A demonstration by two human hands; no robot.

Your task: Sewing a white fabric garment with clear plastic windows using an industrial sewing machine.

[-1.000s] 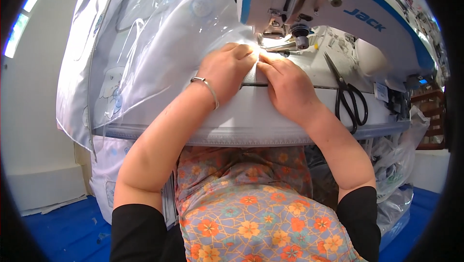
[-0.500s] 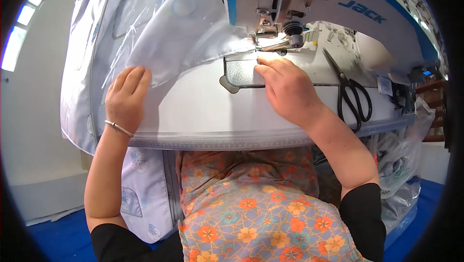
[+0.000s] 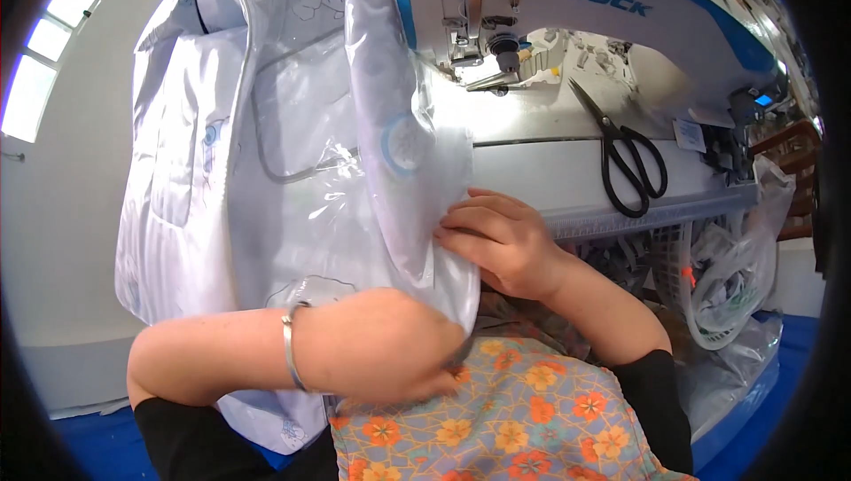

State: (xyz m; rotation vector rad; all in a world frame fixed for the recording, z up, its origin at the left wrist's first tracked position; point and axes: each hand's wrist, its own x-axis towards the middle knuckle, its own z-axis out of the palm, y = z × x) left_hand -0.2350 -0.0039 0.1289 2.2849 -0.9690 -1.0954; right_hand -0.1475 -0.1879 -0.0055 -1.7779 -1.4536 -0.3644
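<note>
A large pale lavender, shiny fabric piece [image 3: 310,215] with a clear plastic-like layer, cartoon prints and grey piping lies over the table's left side and hangs toward my lap. My right hand [image 3: 510,242] is closed at its right edge, fingers bent onto the fabric. My left hand [image 3: 381,344], a little blurred, crosses over its lower part; the fingers are curled at the lower right edge, beside a thin dark strip. Part of these fingertips is hidden. Beyond the fabric stands a white and blue sewing machine [image 3: 612,7], its presser foot [image 3: 492,82] apart from both hands.
Black-handled scissors [image 3: 625,157] lie on the table right of the fabric. A clear ruler strip [image 3: 620,222] runs along the front edge. Below right hang a white plastic basket [image 3: 709,335] and clear plastic bags [image 3: 753,259]. A floral apron [image 3: 496,410] covers my lap.
The fabric has come away from the presser foot toward me and spread over the table front. My left hand swung down and right; my right hand drew back from the machine to the fabric's edge.
</note>
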